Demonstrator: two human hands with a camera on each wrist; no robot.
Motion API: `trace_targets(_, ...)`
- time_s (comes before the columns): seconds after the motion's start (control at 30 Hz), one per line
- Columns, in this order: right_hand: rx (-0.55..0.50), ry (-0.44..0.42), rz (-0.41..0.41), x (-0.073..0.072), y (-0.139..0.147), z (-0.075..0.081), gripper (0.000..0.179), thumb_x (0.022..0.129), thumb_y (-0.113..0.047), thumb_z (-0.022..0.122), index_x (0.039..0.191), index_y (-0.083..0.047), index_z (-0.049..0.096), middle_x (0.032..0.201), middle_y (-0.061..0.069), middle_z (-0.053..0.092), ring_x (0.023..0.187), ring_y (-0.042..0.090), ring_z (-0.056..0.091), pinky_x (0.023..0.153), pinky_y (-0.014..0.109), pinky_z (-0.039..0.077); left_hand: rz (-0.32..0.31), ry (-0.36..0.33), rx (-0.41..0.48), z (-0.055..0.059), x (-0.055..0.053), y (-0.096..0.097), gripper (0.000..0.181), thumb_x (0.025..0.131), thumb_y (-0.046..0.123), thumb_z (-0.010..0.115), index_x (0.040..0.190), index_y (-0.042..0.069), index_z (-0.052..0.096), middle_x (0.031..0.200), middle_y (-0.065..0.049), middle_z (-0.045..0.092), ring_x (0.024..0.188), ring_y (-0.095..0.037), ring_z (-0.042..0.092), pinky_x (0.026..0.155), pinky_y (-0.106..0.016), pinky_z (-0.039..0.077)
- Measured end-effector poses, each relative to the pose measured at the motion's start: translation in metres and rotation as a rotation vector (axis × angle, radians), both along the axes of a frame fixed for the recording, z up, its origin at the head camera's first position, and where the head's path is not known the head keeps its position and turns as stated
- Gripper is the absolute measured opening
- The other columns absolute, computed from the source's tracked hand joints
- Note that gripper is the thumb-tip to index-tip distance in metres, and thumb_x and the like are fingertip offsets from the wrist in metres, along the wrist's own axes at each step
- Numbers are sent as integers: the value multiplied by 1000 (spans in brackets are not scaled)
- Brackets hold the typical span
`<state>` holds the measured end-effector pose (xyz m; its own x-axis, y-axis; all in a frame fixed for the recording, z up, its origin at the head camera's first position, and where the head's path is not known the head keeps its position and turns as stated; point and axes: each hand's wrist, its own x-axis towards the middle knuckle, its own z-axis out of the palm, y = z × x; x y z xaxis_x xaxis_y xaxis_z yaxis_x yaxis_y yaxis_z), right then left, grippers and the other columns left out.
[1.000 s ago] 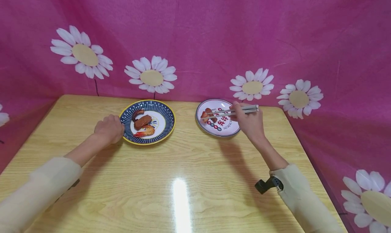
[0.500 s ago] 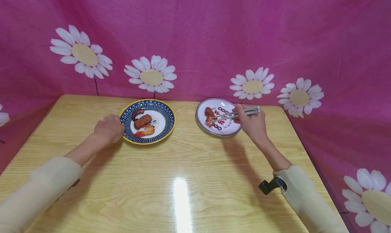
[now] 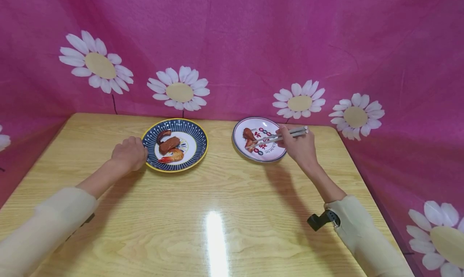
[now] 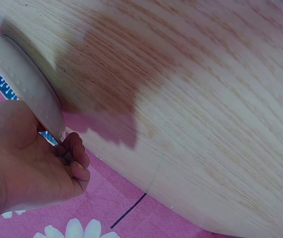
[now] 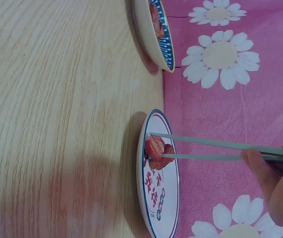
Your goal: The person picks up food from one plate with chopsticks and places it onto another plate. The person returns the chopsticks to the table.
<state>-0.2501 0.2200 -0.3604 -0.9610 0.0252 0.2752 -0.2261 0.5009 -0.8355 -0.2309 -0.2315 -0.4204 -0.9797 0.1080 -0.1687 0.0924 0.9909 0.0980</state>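
My left hand [image 3: 129, 153] pinches the left rim of a deep blue-and-white plate [image 3: 197, 148] with a yellow edge. A shrimp [image 3: 172, 156], a brown chunk of food [image 3: 169, 144] and a dark curled piece [image 3: 164, 136] lie on that plate. In my right hand [image 3: 299, 146] is a pair of pale chopsticks [image 5: 206, 144], pointing left over a smaller white plate [image 3: 273, 152] with red lettering. The tips straddle a reddish food piece [image 5: 154, 148]; whether they grip it is unclear. A brown piece [image 3: 248, 133] lies against it on the same plate.
Both plates stand near the back edge of a wooden table [image 3: 174, 212], with a gap between them. A pink cloth [image 3: 239, 47] printed with white daisies hangs behind and beside the table. A strip of light reflects on the tabletop.
The chopsticks have shifted slightly right, and the reddish piece has slid right and nearer on the white plate. The left hand and the blue plate have stayed put.
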Motion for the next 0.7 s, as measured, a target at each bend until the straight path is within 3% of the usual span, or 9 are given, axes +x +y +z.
trace_targets(0.3,-65,-8,28,1,2,1,40,101,-26,60,101,13,71,92,29,70,65,1,69,62,25,57,7,8,22,-3,-2,-2,41,102,16,37,106,-24,42,98,-33,46,97,-49,52,82,-60,47)
trace_targets(0.7,-38,0,33,3,-1,8,35,101,-24,59,101,9,73,93,23,72,73,8,72,64,26,58,21,2,32,-4,-3,-2,38,101,16,37,102,-22,43,95,-31,45,97,-49,51,82,-59,46)
